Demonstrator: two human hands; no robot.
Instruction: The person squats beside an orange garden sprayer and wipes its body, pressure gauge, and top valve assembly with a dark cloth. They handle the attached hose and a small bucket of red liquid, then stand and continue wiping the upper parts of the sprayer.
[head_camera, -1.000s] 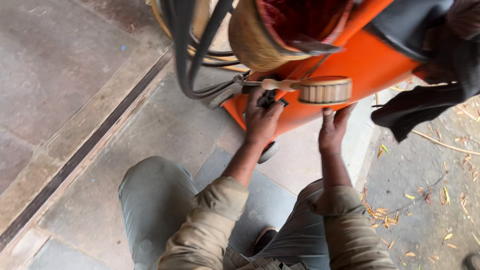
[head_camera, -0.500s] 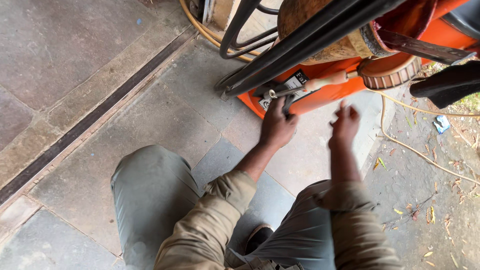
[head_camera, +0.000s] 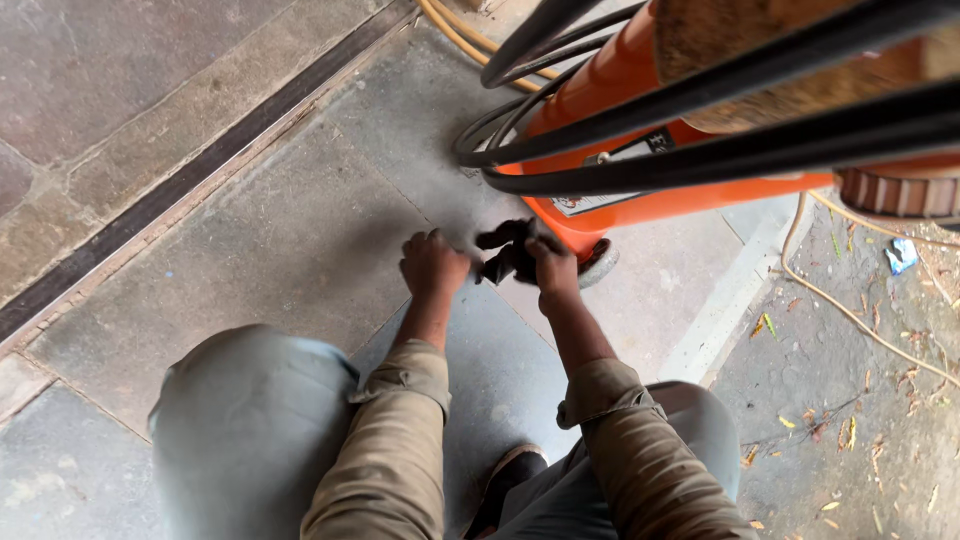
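you crouch on the grey stone floor (head_camera: 300, 230), knees spread, both hands low at the foot of the orange machine (head_camera: 610, 85). your right hand (head_camera: 552, 268) closes its grip on a dark, blurred object (head_camera: 508, 250), perhaps a cloth or glove, held against the machine's base just beside a small caster wheel (head_camera: 598, 265). your left hand (head_camera: 432, 264) sits just to the side with fingers curled in; whether its grip pinches part of the same dark object or nothing at all cannot be told. the low crouch puts your arms level with the base, which is where the object is. black hoses (head_camera: 560, 165) loop in front of the orange body and hide much of it, and the frame cuts off its top. a yellow hose (head_camera: 450, 20) runs behind. the dark object is smeared by motion, so its shape and material stay unclear. a wooden wheel-like part (head_camera: 895, 195) is cropped at the right edge.
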